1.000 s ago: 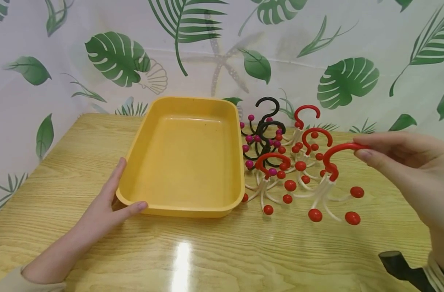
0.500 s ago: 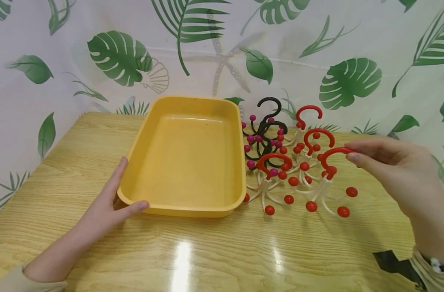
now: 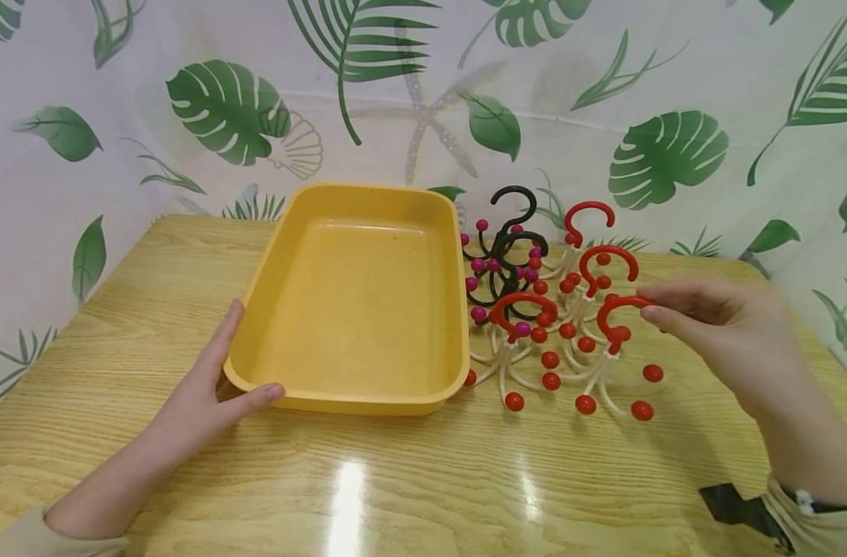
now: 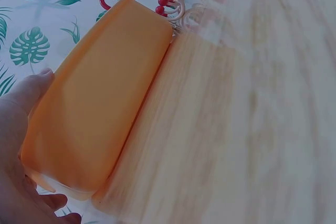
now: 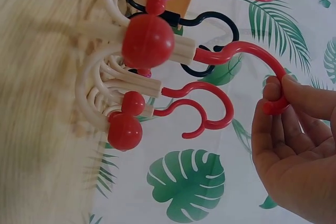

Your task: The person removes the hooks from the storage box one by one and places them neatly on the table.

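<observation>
My left hand (image 3: pixel 196 387) grips the near left corner of a yellow plastic tray (image 3: pixel 363 309), its thumb on the near rim and its fingers along the left side. My right hand (image 3: pixel 732 340) pinches the hook end of a claw hanger (image 3: pixel 613 340), which has a red hook and pale arms tipped with red balls. In the right wrist view, thumb and fingers close on the tip of that red hook (image 5: pixel 244 46). Whether the hanger's balls touch the table, I cannot tell. Beside the tray's right wall stands another red-hooked hanger (image 3: pixel 512 334).
Further back are two more red-hooked hangers, one in front (image 3: pixel 607 251) and one behind (image 3: pixel 590 206). Two black hangers (image 3: pixel 510 271) with magenta balls crowd the tray's right side. A leaf-patterned cloth (image 3: pixel 409 100) hangs behind the wooden table (image 3: pixel 465 480).
My right hand has moved left and slightly lower with the hanger, bringing it closer to the other hangers. My left hand and the tray have stayed in place.
</observation>
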